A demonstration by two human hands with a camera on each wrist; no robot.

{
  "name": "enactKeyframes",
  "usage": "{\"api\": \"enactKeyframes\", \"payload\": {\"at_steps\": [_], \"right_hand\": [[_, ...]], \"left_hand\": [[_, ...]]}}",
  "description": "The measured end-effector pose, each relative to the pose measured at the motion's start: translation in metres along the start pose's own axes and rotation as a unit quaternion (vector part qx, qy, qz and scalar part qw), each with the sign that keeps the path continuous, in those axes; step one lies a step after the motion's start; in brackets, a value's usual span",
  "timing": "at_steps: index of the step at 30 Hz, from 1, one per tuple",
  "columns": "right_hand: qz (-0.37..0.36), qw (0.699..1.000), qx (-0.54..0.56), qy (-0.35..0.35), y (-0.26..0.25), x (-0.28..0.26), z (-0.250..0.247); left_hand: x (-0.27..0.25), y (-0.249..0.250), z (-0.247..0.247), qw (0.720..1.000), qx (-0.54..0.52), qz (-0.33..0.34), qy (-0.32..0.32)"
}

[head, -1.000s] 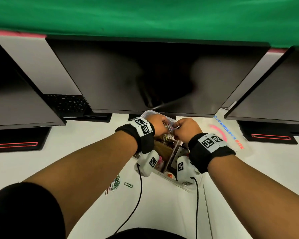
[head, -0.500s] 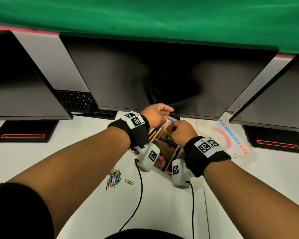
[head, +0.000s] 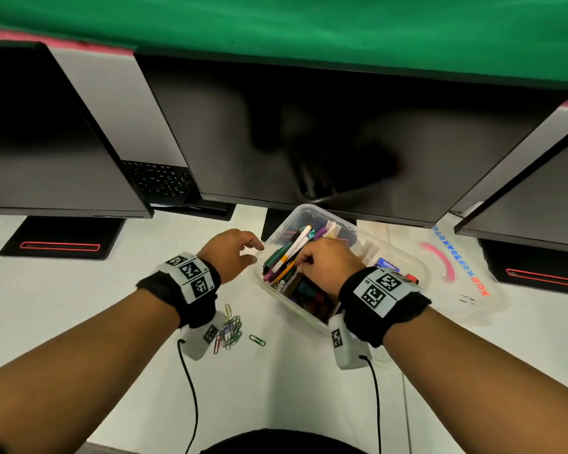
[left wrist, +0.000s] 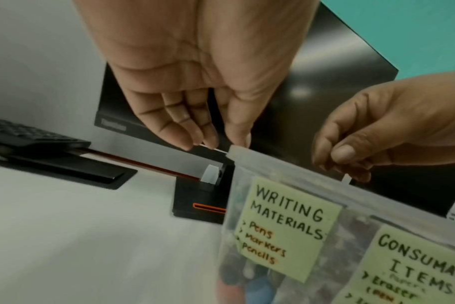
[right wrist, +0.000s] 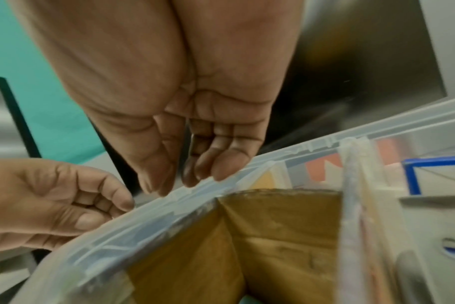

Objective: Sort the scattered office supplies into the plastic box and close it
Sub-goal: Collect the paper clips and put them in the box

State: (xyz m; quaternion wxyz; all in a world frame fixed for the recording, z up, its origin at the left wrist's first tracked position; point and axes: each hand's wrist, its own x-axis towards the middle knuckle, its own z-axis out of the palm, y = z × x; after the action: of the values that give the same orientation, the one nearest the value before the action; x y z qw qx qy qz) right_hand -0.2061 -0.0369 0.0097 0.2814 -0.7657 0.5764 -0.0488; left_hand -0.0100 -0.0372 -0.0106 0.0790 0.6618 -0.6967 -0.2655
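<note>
The clear plastic box (head: 310,210) stands open under the middle monitor, with pens and markers (head: 287,253) in its left compartment. Sticky notes on its wall read "WRITING MATERIALS" (left wrist: 286,226) and "CONSUMABLE ITEMS" (left wrist: 416,267). My left hand (head: 254,253) sits at the box's left corner with loosely curled fingers touching the rim (left wrist: 273,162). My right hand (head: 304,262) reaches over the box and pinches a small white strip (left wrist: 347,179) at the rim. A heap of coloured paper clips (head: 230,329) and one green clip (head: 256,340) lie on the desk left of the box.
The box's clear lid (head: 456,273) with coloured lettering lies on the desk to the right. Three dark monitors (head: 341,142) loom close behind the box, and a black keyboard (head: 159,180) sits behind the left one. Cables run from both wrist cameras toward me.
Both hands came apart after meeting above the box. The left moved out to the box's left corner and the right dropped to the rim. The pens are now uncovered.
</note>
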Motion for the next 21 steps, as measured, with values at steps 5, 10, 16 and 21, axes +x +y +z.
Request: {"api": "enactKeyframes", "payload": {"at_steps": [5, 10, 16, 21], "right_hand": [[-0.007, 0.990, -0.125, -0.067, -0.020, 0.016, 0.013], [0.010, 0.973, -0.209, -0.093, -0.031, 0.029, 0.025], [0.031, 0.960, -0.248, -0.124, -0.038, 0.038, 0.031], [0.030, 0.947, -0.281, -0.152, -0.045, 0.049, 0.036]], "left_hand": [[-0.004, -0.003, 0.009, 0.998, -0.061, -0.018, 0.024], [-0.005, -0.005, 0.016, 0.994, -0.099, -0.027, 0.038], [-0.006, -0.008, 0.019, 0.991, -0.128, -0.022, 0.044], [-0.005, -0.010, 0.020, 0.990, -0.132, -0.020, 0.039]]}}
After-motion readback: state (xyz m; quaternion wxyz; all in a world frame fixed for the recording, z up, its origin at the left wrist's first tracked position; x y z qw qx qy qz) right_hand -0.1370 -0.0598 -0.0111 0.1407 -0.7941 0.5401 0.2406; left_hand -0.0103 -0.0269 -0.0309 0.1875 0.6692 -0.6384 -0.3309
